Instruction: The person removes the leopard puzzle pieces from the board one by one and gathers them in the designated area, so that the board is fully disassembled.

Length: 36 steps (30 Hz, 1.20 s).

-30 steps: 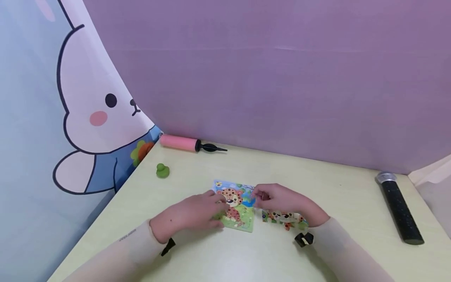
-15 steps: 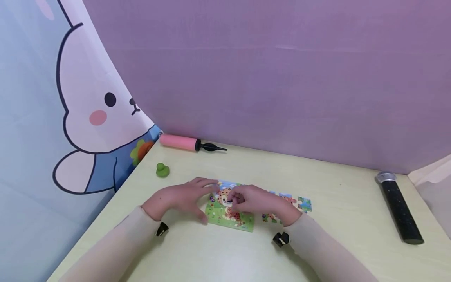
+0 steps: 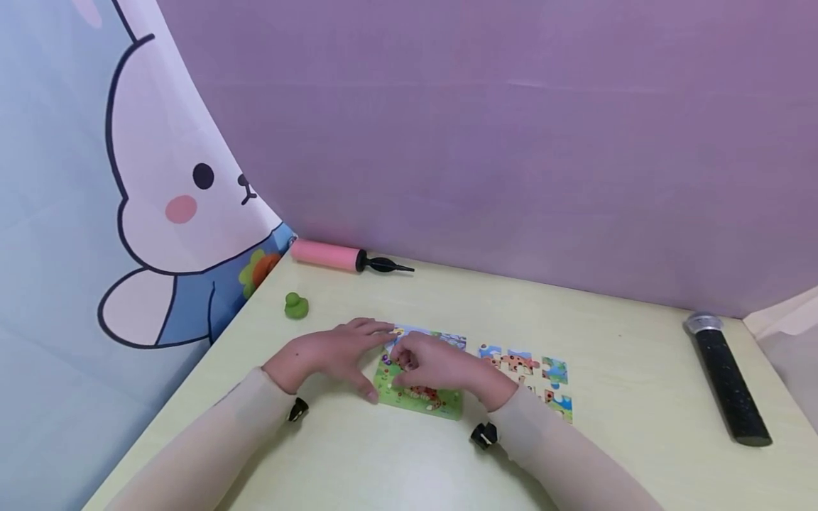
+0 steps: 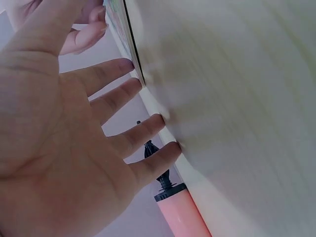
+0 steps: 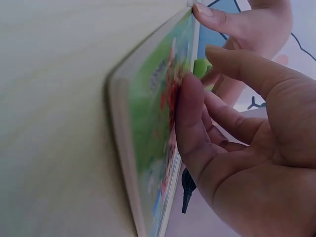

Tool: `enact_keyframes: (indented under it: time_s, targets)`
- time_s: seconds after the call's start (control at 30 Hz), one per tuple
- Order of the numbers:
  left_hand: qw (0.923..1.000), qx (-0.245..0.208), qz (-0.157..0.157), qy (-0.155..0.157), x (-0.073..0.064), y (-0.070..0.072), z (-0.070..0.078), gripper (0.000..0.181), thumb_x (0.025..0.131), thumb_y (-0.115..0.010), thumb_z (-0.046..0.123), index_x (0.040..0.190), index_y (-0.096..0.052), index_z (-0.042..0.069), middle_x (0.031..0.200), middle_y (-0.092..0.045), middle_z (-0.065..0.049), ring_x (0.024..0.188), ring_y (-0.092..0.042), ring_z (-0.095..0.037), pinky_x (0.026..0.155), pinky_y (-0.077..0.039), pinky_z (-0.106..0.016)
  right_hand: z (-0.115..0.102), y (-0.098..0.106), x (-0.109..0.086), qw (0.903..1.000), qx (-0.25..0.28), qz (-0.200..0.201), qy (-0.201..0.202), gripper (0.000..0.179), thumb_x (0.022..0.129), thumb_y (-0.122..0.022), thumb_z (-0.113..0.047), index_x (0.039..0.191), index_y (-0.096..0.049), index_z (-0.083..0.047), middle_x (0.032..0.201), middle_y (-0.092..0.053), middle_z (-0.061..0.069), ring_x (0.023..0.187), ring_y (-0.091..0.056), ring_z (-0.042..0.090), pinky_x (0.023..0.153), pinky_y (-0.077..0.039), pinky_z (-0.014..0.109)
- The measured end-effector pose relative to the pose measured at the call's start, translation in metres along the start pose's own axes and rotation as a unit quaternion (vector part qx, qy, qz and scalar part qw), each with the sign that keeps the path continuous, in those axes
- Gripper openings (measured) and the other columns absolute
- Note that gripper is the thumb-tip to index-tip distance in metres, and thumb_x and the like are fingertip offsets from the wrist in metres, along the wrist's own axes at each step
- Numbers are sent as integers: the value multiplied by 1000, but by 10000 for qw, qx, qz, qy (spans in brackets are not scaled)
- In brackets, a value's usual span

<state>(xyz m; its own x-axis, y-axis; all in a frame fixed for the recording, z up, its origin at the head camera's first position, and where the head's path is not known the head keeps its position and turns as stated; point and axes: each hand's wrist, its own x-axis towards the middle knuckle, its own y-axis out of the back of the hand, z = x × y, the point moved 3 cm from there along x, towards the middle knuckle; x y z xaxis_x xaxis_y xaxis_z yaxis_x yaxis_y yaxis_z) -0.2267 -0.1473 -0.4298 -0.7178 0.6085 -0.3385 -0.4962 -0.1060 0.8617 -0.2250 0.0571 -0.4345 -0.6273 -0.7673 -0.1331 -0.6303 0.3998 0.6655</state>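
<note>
A puzzle board (image 3: pixel 409 404) with a spotted leopard cub picture lies flat on the table. My left hand (image 3: pixel 335 357) is at its left side, fingers spread; thumb tip and upper fingertips are right at its edge. In the left wrist view, the straight fingers (image 4: pixel 150 126) reach the tabletop. Over the board is my right hand (image 3: pixel 434 365), fingers bent; in the right wrist view one fingertip (image 5: pixel 190 89) touches the picture, with a gap to the other digits. Part of the picture is hidden under this hand. Several loose jigsaw pieces (image 3: pixel 554 370) lie right of the board.
A green toy duck (image 3: pixel 296 306) sits at the back left. Behind it, a pink hand pump (image 3: pixel 327 255) with a black nozzle lies along the purple backdrop (image 3: pixel 486 142). A black microphone (image 3: pixel 728 383) lies at the far right of the pale table (image 3: pixel 383 461).
My right hand has moved left from the board's right edge onto the picture, uncovering loose pieces. My left hand has shifted back from over the picture to the board's left edge.
</note>
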Motion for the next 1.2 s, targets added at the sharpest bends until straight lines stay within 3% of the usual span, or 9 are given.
enact_keyframes:
  time_s: [0.13,0.37,0.57,0.93,1.2]
  targets:
    - [10000,79,1,44,1,0,2,116,77,-89,64,170,-31,26,180,-24,1,167,-19,-37,129,-31,-69,-1,-2,1,9997,-207,62,-117,34,95,-82,-20,121,-67,-5,103,-63,8,87,-52,13,77,-49,26]
    - [9993,308,-72,199,3,2,7,116,77,-89,64,170,-32,24,180,-25,-2,166,-20,-38,125,-31,-76,0,-6,1,9977,-459,63,-501,44,90,-87,-28,124,-67,-7,114,-60,3,98,-55,14,89,-53,28]
    - [9981,446,-155,397,4,3,10,117,77,-90,64,170,-31,24,180,-25,-1,166,-20,-38,122,-32,-79,-4,-8,-2,9970,-509,35,-589,51,87,-89,-28,127,-65,-6,119,-59,3,105,-57,15,98,-56,33]
    - [9980,396,-186,455,4,5,13,117,77,-91,61,171,-29,25,180,-24,0,166,-20,-38,124,-34,-76,-9,-9,-2,9955,-669,8,-676,44,85,-90,-29,119,-69,-9,118,-58,1,96,-55,12,87,-53,30]
    - [9983,332,-197,445,4,5,13,118,77,-91,61,171,-29,24,180,-23,0,167,-19,-37,125,-33,-74,-9,-10,-1,9950,-655,127,-745,55,83,-91,-28,126,-66,-5,118,-60,2,102,-56,12,95,-54,31]
